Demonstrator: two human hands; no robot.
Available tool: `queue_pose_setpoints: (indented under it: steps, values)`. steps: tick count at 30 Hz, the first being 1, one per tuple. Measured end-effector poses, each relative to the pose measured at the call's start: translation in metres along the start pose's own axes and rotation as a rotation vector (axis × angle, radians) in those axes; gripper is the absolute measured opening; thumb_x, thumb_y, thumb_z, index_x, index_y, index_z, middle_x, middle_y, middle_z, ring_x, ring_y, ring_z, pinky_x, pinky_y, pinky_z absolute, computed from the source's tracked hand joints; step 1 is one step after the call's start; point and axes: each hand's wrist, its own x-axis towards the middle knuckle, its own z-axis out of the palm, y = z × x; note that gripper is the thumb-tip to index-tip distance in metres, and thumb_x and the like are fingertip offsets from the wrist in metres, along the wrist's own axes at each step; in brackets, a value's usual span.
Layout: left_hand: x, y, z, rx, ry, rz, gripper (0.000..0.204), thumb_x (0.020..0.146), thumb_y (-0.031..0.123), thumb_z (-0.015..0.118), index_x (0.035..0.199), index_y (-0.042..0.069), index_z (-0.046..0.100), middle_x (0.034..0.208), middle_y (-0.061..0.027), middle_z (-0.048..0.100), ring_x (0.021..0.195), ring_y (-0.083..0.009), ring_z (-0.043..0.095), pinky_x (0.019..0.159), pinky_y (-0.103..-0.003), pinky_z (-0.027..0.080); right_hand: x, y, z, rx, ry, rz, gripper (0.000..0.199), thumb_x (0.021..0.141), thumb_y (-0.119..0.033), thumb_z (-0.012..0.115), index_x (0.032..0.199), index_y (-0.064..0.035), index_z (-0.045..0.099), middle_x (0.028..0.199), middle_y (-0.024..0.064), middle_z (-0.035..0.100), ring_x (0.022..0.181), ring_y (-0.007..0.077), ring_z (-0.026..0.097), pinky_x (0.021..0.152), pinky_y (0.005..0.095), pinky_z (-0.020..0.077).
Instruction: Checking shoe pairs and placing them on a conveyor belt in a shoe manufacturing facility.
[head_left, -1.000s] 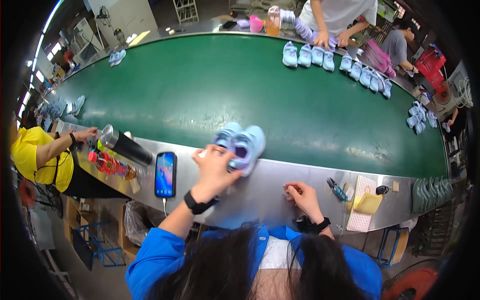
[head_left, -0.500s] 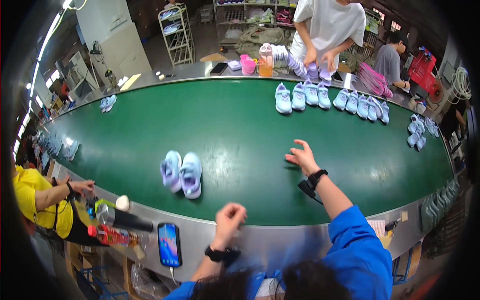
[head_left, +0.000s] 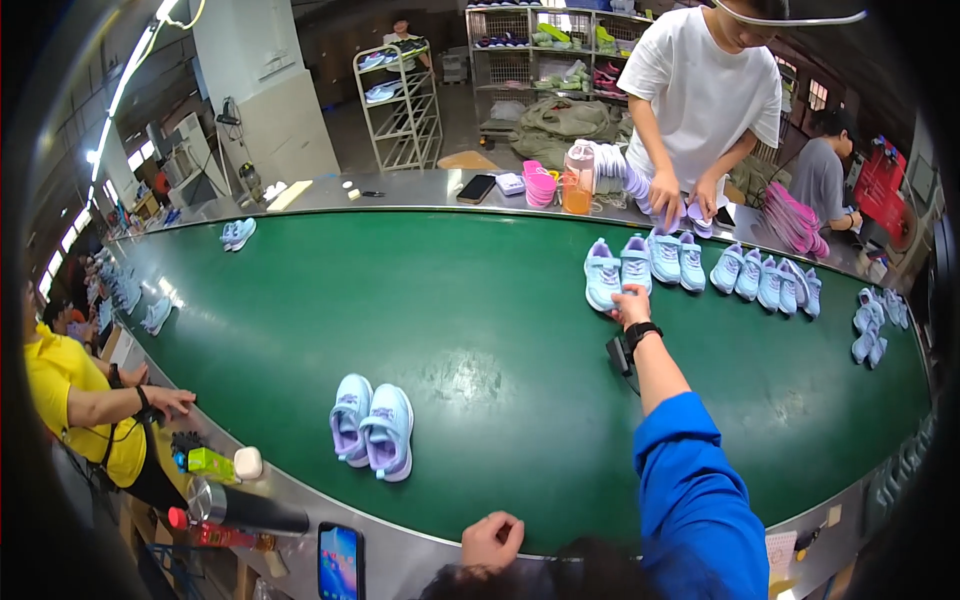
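Note:
My right arm, in a blue sleeve, stretches far over the green belt (head_left: 480, 320). My right hand (head_left: 631, 306) has its fingers bent round the toe of a light blue sneaker (head_left: 636, 262); part of the grip is hidden. Close beside it on the left stands its fellow sneaker (head_left: 602, 278). My left hand (head_left: 492, 543) is curled closed at the belt's near edge, with nothing seen in it. Another pair of light blue sneakers with lilac linings, a left shoe (head_left: 350, 420) and a right shoe (head_left: 389, 432), stands on the belt, left of centre.
More light blue sneakers (head_left: 768, 284) line the belt's far right side. Across from me a person in a white shirt (head_left: 705, 95) handles lilac pieces. A person in yellow (head_left: 95, 410) is at the left. A phone (head_left: 341, 562) and a dark flask (head_left: 250, 508) lie on the near ledge.
My right hand has reached forward from above the belt to the far sneakers and touches one. My left hand stays curled at the near edge. The whole view has tilted up.

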Motion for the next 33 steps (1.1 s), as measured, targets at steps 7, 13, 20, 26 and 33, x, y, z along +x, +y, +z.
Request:
queue_pose_setpoints:
  steps: [7,13,20,26,33]
  values:
    - [-0.014,0.000,-0.011,-0.037,-0.121,-0.005,0.013,0.086,0.018,0.064,0.088,0.005,0.064,0.072,-0.0036,0.062,0.065,-0.0122,0.059,0.060,-0.028,0.048,-0.268,-0.059,-0.071,-0.665,-0.498,-0.396,0.028,0.075,-0.009,0.059,0.104,-0.0097,0.058,0.102,0.0119,0.053,0.066,0.0221,0.062,0.051,0.0306,0.0539]
    - [-0.049,0.069,-0.045,0.025,0.263,0.177,0.027,0.083,0.015,0.063,0.106,0.003,0.056,0.106,-0.0136,0.050,0.102,-0.0285,0.047,0.091,-0.038,0.038,-0.375,-0.096,-0.153,-0.878,-0.910,-0.841,0.028,0.075,-0.009,0.055,0.103,-0.0091,0.057,0.098,0.0087,0.058,0.084,0.0245,0.060,0.072,0.0377,0.0484]
    - [-0.141,0.084,-0.029,0.206,-0.311,0.286,0.064,0.079,0.020,0.067,0.135,0.003,0.040,0.127,-0.0237,0.041,0.119,-0.0390,0.039,0.100,-0.046,0.034,-0.426,0.000,-0.224,-0.597,-1.103,-0.408,0.031,0.082,-0.008,0.056,0.112,-0.0061,0.056,0.107,0.0086,0.062,0.096,0.0205,0.059,0.082,0.0350,0.0471]
    - [-0.170,0.078,-0.019,0.315,-0.264,0.252,0.073,0.075,0.017,0.068,0.139,0.005,0.035,0.128,-0.0236,0.039,0.118,-0.0416,0.036,0.101,-0.049,0.030,-0.469,0.050,-0.349,-0.969,-0.133,-0.656,0.034,0.079,-0.010,0.064,0.112,-0.0054,0.058,0.107,0.0119,0.060,0.101,0.0308,0.054,0.089,0.0410,0.0434]
    - [-0.207,0.107,-0.001,0.679,-0.238,0.321,0.047,0.070,0.034,0.074,0.111,0.017,0.061,0.119,-0.0205,0.040,0.114,-0.0368,0.037,0.095,-0.050,0.026,-0.492,0.077,-0.379,-1.268,0.095,-0.703,0.014,0.082,-0.016,0.064,0.091,-0.0062,0.060,0.089,0.0104,0.059,0.093,0.0320,0.049,0.082,0.0429,0.0371]
